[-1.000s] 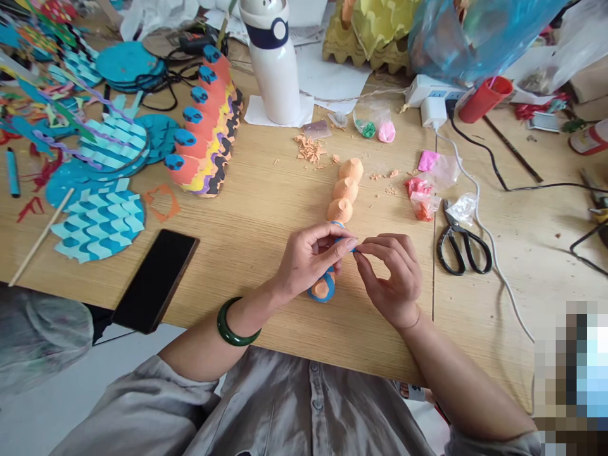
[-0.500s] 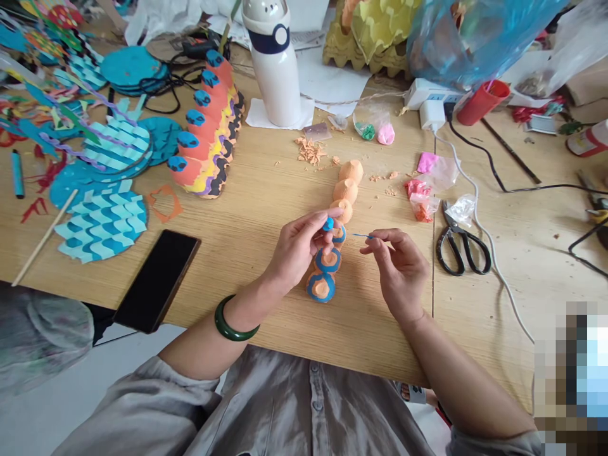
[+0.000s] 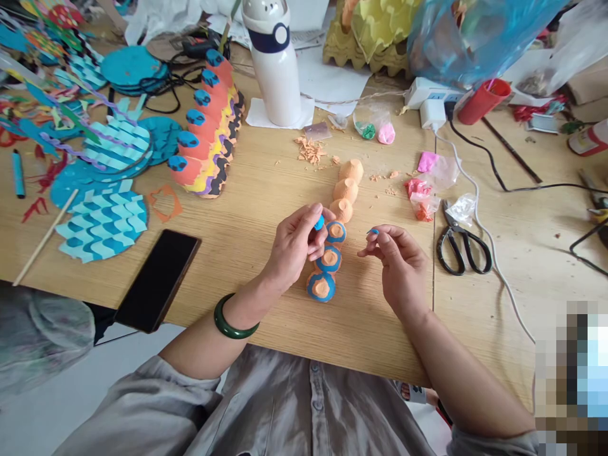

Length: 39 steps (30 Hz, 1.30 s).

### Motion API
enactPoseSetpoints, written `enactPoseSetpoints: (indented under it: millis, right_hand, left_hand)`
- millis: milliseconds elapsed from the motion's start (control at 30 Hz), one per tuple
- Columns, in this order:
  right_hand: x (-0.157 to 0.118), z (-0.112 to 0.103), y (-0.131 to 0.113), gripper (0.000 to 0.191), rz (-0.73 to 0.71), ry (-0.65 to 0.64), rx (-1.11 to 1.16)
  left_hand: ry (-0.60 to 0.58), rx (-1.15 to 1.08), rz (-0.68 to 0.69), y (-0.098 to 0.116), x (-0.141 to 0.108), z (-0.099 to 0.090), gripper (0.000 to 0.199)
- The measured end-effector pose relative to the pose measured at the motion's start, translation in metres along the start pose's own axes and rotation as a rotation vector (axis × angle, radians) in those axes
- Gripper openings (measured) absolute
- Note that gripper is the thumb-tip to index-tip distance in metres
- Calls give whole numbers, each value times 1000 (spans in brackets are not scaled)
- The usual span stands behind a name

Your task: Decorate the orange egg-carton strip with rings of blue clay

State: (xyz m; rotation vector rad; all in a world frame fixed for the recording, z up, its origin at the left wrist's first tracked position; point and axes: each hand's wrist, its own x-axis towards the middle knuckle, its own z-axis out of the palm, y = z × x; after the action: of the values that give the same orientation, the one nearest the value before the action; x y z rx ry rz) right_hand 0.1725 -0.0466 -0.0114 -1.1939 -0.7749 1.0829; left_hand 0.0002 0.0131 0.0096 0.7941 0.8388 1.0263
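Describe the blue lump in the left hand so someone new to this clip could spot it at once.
On the wooden table, find the row of orange cones. Beside it, the left hand, wearing a green bangle, pinches a small blue lump. Unlike the blue rings on the nearer cones, it sits loose, off the row.

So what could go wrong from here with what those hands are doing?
The blue clay lump pinched in the left hand sits close to the blue-ringed orange domes, so it might smear them. The thin blue clay bit on the right hand looks small enough to drop or stick to the wrong finger. The domes also seem to lie loose, so a knuckle could nudge them out of line.
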Motion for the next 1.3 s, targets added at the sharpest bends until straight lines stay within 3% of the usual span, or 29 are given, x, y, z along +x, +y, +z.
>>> enactPoseSetpoints:
  millis: [100,200,333,467,667,833,1000,1300]
  right_hand:
    - [3,0,-2,23,88,-60,85]
    - [6,0,-5,26,171,-109,123]
    - [7,2,-12,34,293,-168,207]
    - [8,3,-16,43,415,-212,233]
    - [10,2,-16,45,507,-245,289]
    - [6,5,-14,48,606,-233,317]
    - [-1,10,-14,44,619,-289,319]
    - [-2,10,-15,33,621,-299,342]
  left_hand:
    - [-37,-43,-64,2,-1,1,38]
    - [-82,-20,-56,1,-3,1,25]
    - [-126,181,31,-5,-6,0,22]
    - [-177,430,228,-7,-9,-2,23]
    - [-304,496,284,-5,-12,-2,29]
    - [-279,677,484,-6,-11,1,39]
    - [-178,767,623,-10,-8,0,18]
    - [-101,604,443,-5,-10,4,24]
